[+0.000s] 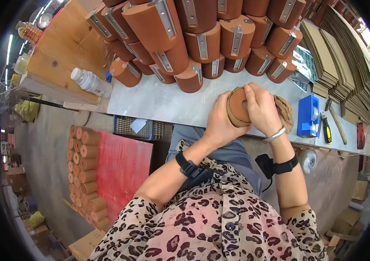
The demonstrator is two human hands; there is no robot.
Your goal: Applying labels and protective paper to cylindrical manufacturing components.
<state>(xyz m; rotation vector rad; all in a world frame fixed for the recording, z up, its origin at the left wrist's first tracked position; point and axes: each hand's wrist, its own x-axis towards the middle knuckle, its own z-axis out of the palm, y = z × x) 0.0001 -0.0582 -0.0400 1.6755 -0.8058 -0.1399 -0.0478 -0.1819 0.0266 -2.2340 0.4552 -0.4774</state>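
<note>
My left hand [220, 119] is wrapped round the side of a terracotta clay cylinder [235, 106], held just over the table's near edge. Its round flat end faces up toward me, with a dark hole partly covered by fingers. My right hand [261, 106] is closed over the other side, thumb pressing on the end face. A crumpled brown cloth [284, 114] hangs out beside the right hand; how far it reaches under the fingers is hidden.
Stacked terracotta cylinders with metal strips [202, 45] fill the table's [150, 98] far side. At right are a blue tape dispenser [308, 116], a yellow-black screwdriver [326, 129], a hammer [338, 124] and flat cardboard [345, 65]. A clear bottle [91, 82] lies left; plain cylinders [87, 165] stand on a red board [124, 167].
</note>
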